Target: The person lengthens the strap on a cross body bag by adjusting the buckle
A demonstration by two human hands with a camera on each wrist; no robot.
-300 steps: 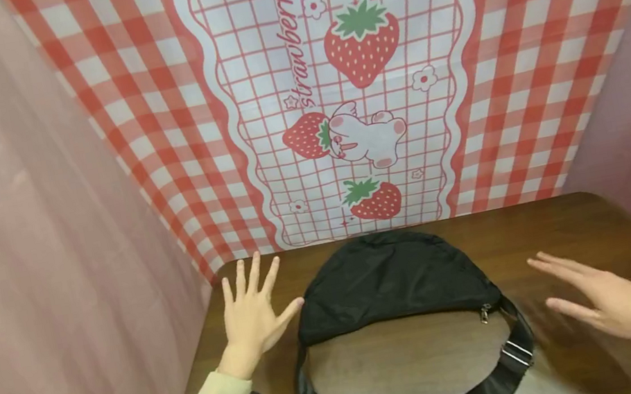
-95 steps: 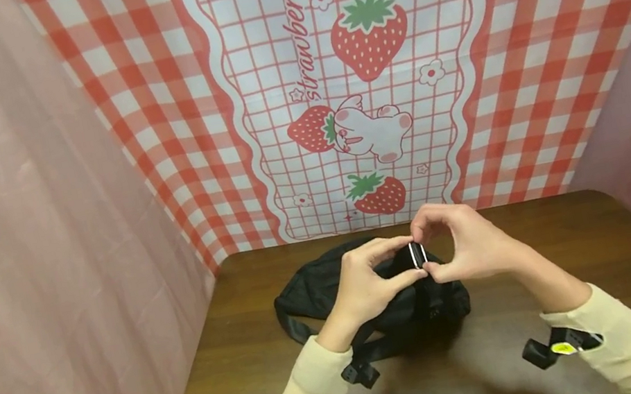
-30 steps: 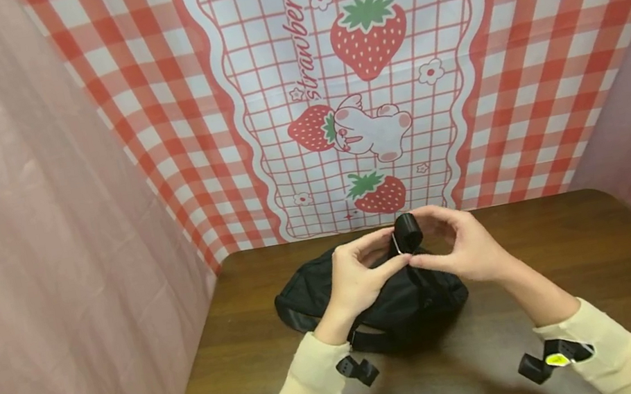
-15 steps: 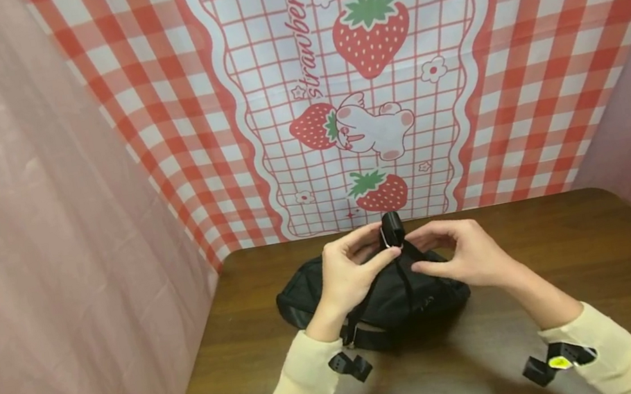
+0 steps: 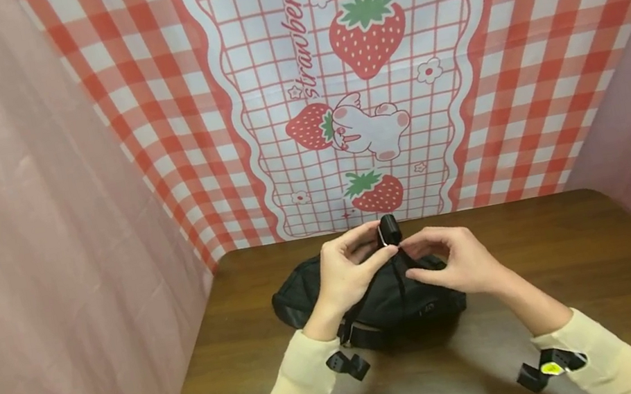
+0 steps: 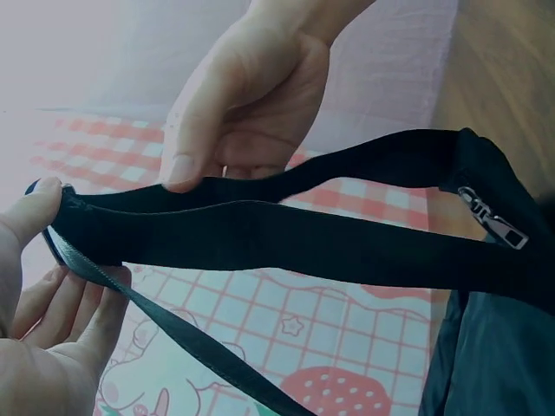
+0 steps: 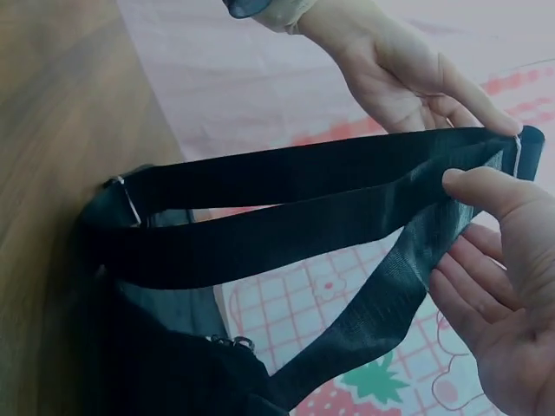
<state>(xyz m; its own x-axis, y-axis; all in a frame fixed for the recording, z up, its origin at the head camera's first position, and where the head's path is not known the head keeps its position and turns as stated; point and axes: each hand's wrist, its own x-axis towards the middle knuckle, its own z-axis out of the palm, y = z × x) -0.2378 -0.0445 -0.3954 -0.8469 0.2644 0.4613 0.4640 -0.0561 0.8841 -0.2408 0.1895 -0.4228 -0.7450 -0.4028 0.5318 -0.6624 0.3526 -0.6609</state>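
A black half-moon waist bag (image 5: 423,301) sits on the table, its black webbing strap (image 6: 260,234) raised above it. My left hand (image 5: 343,275) pinches the metal-edged strap slider (image 5: 382,236) between thumb and fingers, and a short loop of webbing sticks up past it. To the right, my right hand (image 5: 463,262) holds the strap just below the slider, thumb on one face and fingers behind, as the right wrist view shows. Lengths of strap run from the slider down to the bag in both wrist views. A silver zipper pull (image 6: 494,217) hangs at the bag's end.
Brown wooden table (image 5: 579,256) under the bag. Behind it hangs a red-checked strawberry cloth (image 5: 318,69), with pink curtains (image 5: 50,272) along the sides. A small black camera (image 5: 348,365) is on the left wrist, another (image 5: 548,367) on the right.
Ten seconds ago both hands were spread beside the flat bag; since then they have lifted the strap. Over the last second my right hand has moved from the loop to below the slider.
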